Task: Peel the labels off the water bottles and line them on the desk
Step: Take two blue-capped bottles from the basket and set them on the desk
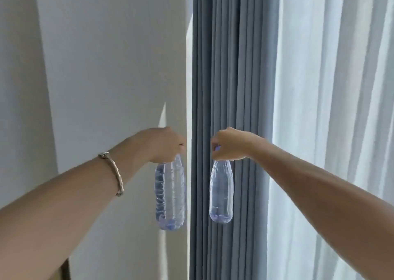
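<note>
Two clear plastic water bottles hang in the air in front of me, both without a label. My left hand [165,144] grips the neck of the left bottle [170,194], which is crinkled and hangs upright. My right hand [229,144] pinches the cap end of the right bottle [220,192], which is smoother and also hangs straight down. The two bottles are about a hand's width apart and do not touch. A thin bracelet sits on my left wrist. No desk is in view.
A white wall [106,66] fills the left half. A grey pleated curtain [230,66] hangs in the middle and a sheer white curtain [330,88] on the right. A brown edge [65,269] shows at the bottom left.
</note>
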A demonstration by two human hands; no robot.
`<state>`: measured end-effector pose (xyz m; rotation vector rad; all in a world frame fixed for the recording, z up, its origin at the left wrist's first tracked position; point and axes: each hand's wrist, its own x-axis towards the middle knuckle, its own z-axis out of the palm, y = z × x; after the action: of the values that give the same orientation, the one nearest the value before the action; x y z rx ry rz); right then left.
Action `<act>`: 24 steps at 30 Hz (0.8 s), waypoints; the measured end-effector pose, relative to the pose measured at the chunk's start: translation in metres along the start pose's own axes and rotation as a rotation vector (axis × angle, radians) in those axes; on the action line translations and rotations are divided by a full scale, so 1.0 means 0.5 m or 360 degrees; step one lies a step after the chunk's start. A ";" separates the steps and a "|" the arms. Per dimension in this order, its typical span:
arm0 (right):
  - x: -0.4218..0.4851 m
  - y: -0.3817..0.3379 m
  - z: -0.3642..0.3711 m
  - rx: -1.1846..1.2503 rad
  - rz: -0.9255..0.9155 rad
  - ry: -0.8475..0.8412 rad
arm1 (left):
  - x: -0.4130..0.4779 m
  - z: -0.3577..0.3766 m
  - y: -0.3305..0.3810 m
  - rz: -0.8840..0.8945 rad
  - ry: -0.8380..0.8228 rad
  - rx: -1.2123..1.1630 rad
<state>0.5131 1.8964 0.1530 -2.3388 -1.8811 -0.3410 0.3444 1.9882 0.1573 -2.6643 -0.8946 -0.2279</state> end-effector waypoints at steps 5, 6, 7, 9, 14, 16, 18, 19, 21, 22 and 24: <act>0.094 -0.235 0.019 0.0047 -0.0197 -0.0051 | -0.133 0.031 -0.215 -0.0230 -0.0062 -0.0002; 0.114 -0.280 0.027 0.0069 -0.0242 -0.0049 | -0.159 0.040 -0.255 -0.0282 -0.0071 0.0000; 0.134 -0.325 0.035 0.0086 -0.0301 -0.0052 | -0.185 0.048 -0.290 -0.0328 -0.0091 0.0001; 0.170 -0.414 0.056 0.0107 -0.0441 -0.0066 | -0.239 0.066 -0.355 -0.0427 -0.0151 0.0009; 0.238 -0.627 0.105 0.0209 -0.0738 -0.0120 | -0.377 0.114 -0.502 -0.0740 -0.0260 0.0008; 0.266 -0.712 0.128 0.0265 -0.0853 -0.0167 | -0.429 0.134 -0.558 -0.0859 -0.0296 0.0010; 0.295 -0.804 0.155 0.0312 -0.0987 -0.0220 | -0.476 0.156 -0.612 -0.0974 -0.0361 0.0019; 0.310 -0.852 0.168 0.0328 -0.1055 -0.0242 | -0.497 0.169 -0.640 -0.1023 -0.0398 0.0037; 0.338 -0.944 0.195 0.0334 -0.1178 -0.0286 | -0.536 0.199 -0.700 -0.1103 -0.0475 0.0085; 0.352 -0.985 0.208 0.0328 -0.1236 -0.0312 | -0.553 0.215 -0.732 -0.1142 -0.0511 0.0105; 0.382 -1.065 0.230 0.0328 -0.1344 -0.0356 | -0.584 0.245 -0.795 -0.1229 -0.0574 0.0130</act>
<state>0.0442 2.2215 0.0645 -1.3934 -2.7743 0.0606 -0.1234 2.1669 0.0690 -2.1864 -1.9689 0.1273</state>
